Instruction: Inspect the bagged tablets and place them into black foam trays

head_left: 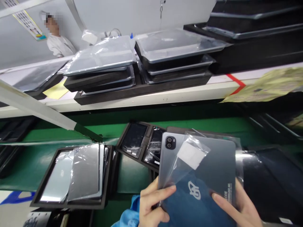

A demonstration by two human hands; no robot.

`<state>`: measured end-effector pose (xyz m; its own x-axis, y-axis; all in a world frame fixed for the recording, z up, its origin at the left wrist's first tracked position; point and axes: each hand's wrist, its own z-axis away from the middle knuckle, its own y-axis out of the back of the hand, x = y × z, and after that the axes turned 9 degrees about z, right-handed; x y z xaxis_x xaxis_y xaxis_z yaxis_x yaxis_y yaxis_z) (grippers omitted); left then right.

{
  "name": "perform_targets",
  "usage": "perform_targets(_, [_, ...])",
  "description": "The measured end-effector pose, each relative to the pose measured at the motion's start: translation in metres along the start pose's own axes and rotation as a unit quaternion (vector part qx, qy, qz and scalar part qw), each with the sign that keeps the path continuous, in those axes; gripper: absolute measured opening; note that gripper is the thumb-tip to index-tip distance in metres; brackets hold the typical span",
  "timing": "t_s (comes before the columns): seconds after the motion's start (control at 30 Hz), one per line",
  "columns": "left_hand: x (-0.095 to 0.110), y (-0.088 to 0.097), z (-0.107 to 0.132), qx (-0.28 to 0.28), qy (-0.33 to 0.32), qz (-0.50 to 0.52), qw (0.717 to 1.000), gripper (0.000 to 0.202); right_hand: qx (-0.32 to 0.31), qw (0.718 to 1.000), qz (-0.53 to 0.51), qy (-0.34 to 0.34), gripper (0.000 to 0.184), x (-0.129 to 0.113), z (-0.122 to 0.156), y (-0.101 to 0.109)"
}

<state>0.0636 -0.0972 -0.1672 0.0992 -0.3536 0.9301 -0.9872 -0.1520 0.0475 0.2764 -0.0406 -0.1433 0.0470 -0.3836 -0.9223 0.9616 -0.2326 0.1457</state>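
My left hand (153,201) and my right hand (240,205) hold a grey tablet (201,170) by its two side edges, with its back facing up. The tablet has a dark round-lensed camera module (170,142) at its upper left corner and a printed logo (194,190) low on its back. A clear plastic sleeve (189,154) with a white label (190,154) partly covers the tablet's upper part. Just beyond the tablet, a black foam tray (139,142) holds dark, plastic-wrapped tablets. Its far side is partly hidden.
A black foam tray (44,176) with plastic-wrapped silver tablets sits on the green conveyor belt (132,175) to my left. Stacked trays (175,60) stand on the white shelf beyond. A white metal bar (35,105) crosses upper left. A person in white (60,45) stands farther back.
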Motion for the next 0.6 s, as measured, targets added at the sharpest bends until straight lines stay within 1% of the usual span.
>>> perform_targets(0.07, [-0.005, -0.005, 0.000, 0.011, 0.000, 0.008, 1.000, 0.049, -0.002, 1.000, -0.012, -0.013, 0.078, -0.005, -0.001, 0.000])
perform_targets(0.13, [-0.008, -0.008, 0.001, 0.024, -0.008, 0.010, 1.000, 0.049, -0.008, 1.000, -0.015, -0.016, 0.078, -0.006, -0.005, 0.004])
perform_targets(0.23, [-0.012, -0.010, 0.000, 0.035, -0.031, 0.004, 0.999, 0.045, -0.031, 0.999, -0.015, -0.001, 0.080, -0.003, -0.014, 0.009])
perform_targets(0.27, [-0.013, -0.010, -0.001, 0.038, -0.050, -0.003, 0.998, 0.043, -0.038, 0.999, -0.015, 0.006, 0.082, -0.002, -0.016, 0.010])
perform_targets(0.33, [-0.014, -0.010, -0.007, 0.044, -0.110, -0.026, 0.993, 0.037, -0.041, 0.999, -0.009, 0.014, 0.084, -0.003, -0.018, 0.011])
perform_targets(0.43, [-0.016, -0.008, -0.019, 0.045, -0.227, -0.051, 0.972, 0.022, -0.046, 0.999, 0.001, 0.016, 0.084, -0.009, -0.017, 0.010])
perform_targets(0.47, [-0.015, -0.006, -0.022, 0.043, -0.250, -0.050, 0.966, 0.019, -0.050, 0.999, 0.005, 0.019, 0.083, -0.010, -0.017, 0.010])
perform_targets(0.5, [-0.013, -0.004, -0.024, 0.037, -0.261, -0.045, 0.964, 0.018, -0.052, 0.998, 0.009, 0.024, 0.083, -0.011, -0.016, 0.010])
perform_targets(0.53, [-0.010, -0.002, -0.025, 0.030, -0.254, -0.039, 0.966, 0.018, -0.053, 0.998, 0.014, 0.029, 0.083, -0.012, -0.016, 0.011])
perform_targets(0.6, [-0.002, 0.004, -0.024, 0.015, -0.192, -0.034, 0.981, 0.018, -0.055, 0.997, 0.027, 0.045, 0.081, -0.013, -0.017, 0.012])
